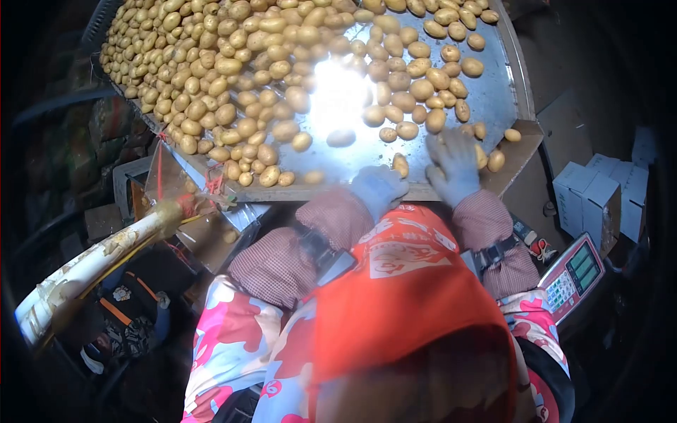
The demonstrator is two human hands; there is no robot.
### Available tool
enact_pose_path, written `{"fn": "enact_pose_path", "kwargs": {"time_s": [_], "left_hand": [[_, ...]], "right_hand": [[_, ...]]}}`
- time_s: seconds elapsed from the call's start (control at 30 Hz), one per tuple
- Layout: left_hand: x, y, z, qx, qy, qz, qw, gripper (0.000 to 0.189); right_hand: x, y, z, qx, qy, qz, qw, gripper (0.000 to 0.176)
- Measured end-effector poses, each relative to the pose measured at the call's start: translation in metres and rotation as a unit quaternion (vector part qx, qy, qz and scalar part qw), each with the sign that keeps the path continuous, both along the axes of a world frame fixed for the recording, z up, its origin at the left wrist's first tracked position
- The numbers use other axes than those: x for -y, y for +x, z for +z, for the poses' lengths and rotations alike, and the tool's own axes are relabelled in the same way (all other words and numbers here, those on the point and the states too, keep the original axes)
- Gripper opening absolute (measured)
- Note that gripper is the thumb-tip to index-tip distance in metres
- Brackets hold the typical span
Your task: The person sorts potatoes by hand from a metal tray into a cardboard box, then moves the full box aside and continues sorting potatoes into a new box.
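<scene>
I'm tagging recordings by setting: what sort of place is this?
Probably a produce sorting or packing site: many potatoes lie on a metal table, with what looks like a digital scale and pale boxes nearby.

Potatoes heap thickly toward 11 o'clock on a metal table, thinning toward 1. The gloved left hand is at the near edge, a lone potato at its 1 o'clock; the gloved right hand, fingers spread, is beside more potatoes at 2.
</scene>
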State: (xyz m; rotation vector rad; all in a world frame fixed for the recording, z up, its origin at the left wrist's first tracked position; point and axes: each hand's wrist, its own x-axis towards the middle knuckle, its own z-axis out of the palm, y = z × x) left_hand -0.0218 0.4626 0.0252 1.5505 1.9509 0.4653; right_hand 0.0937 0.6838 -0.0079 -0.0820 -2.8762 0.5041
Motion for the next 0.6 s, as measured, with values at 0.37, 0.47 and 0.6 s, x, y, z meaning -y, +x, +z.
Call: {"fn": "enact_pose_path", "kwargs": {"time_s": [0.37, 0.47, 0.6], "left_hand": [[0.132, 0.012, 0.027, 0.232, -0.163, 0.224, 0.932, 0.030], [0.203, 0.017, 0.009, 0.285, -0.211, 0.286, 0.890, 0.038], [0.233, 0.004, 0.021, 0.194, -0.294, 0.330, 0.876, 0.035]], "right_hand": [[0.016, -0.087, 0.060, 0.053, 0.069, 0.115, 0.990, 0.043], [0.029, -0.108, 0.028, 0.071, 0.059, 0.117, 0.989, 0.044], [0.041, -0.116, 0.032, 0.043, 0.022, 0.093, 0.995, 0.039]]}}
